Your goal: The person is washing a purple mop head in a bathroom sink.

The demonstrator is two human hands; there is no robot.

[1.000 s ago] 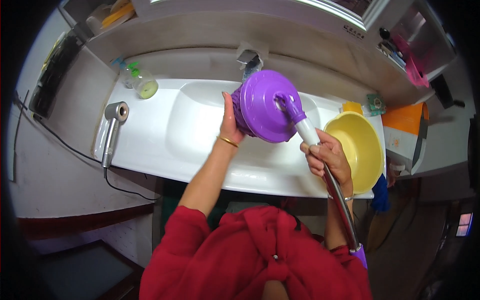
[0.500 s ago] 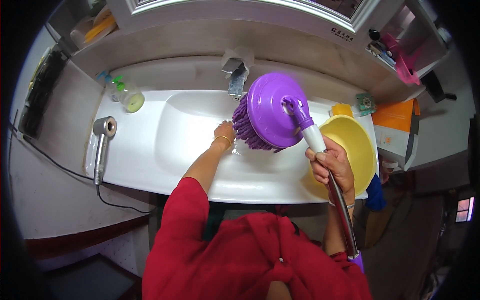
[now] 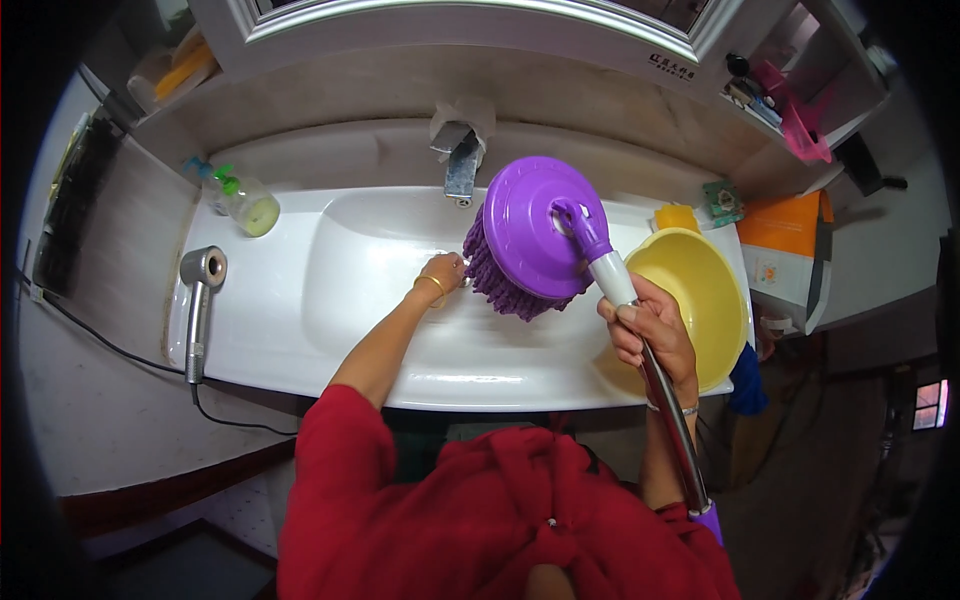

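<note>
A purple mop (image 3: 545,228) with a round plastic head and dangling purple strands hangs over the white sink (image 3: 350,230). My right hand (image 3: 655,330) is wrapped around its handle (image 3: 672,412), just below the white collar. Down in the basin, my left hand (image 3: 441,272) has its fingers curled together beside the strands, close to a small shiny spot. What those fingers hold, if anything, is hidden. Above the basin is a metal faucet (image 3: 461,175) with a plastic wrap around its base.
A yellow basin (image 3: 715,300) sits at the sink's right end, near a yellow sponge-like block (image 3: 676,218). On the left rim lie a silver hair dryer (image 3: 200,310) with a cord and pump bottles (image 3: 255,208). A mirrored cabinet (image 3: 480,30) overhangs the back.
The whole view has shifted slightly. My left hand stays low in the sink, its fingers now showing more to the right. The mop is still held over the basin.
</note>
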